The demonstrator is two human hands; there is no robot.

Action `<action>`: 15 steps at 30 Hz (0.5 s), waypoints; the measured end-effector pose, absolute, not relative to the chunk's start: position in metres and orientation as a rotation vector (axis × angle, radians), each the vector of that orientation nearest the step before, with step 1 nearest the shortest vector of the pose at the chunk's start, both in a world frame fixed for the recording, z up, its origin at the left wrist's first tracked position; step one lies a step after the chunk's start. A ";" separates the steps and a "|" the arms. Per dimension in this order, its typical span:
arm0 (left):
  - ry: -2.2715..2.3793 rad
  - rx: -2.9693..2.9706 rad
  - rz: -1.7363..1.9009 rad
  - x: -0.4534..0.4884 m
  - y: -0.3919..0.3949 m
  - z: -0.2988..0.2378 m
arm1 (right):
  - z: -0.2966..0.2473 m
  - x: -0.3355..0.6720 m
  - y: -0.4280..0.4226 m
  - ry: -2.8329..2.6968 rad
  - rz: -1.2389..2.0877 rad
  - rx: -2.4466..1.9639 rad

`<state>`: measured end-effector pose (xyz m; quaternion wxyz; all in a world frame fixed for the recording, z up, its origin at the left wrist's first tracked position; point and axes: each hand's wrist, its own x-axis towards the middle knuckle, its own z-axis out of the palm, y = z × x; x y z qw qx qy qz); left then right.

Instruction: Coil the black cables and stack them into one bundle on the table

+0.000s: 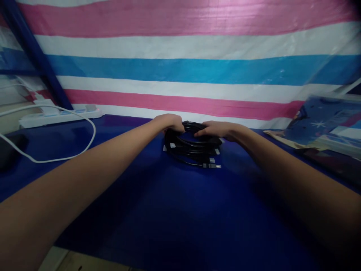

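Note:
A stack of coiled black cables (194, 148) with silver plug ends lies on the blue table (175, 210) near the striped back wall. My left hand (169, 122) curls over the coil's left top edge, fingers closed on it. My right hand (216, 130) rests on the coil's right top edge, fingers bent down onto the cables. Both arms reach straight forward across the table.
A white power strip (60, 116) lies at the back left, and a white cord (70, 150) loops from it over the table. A dark object (11, 148) sits at the far left edge. Printed packages (324, 124) lean at the right.

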<state>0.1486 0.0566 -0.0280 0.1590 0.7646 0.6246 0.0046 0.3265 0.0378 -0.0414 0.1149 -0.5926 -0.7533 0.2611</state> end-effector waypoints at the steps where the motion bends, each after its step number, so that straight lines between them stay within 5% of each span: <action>1: 1.770 2.190 0.022 0.147 0.054 -0.027 | -0.039 0.328 0.036 -2.209 0.794 -1.729; 15: 1.401 2.319 1.064 0.122 0.003 -0.046 | -0.023 0.339 0.005 -2.164 0.308 -1.676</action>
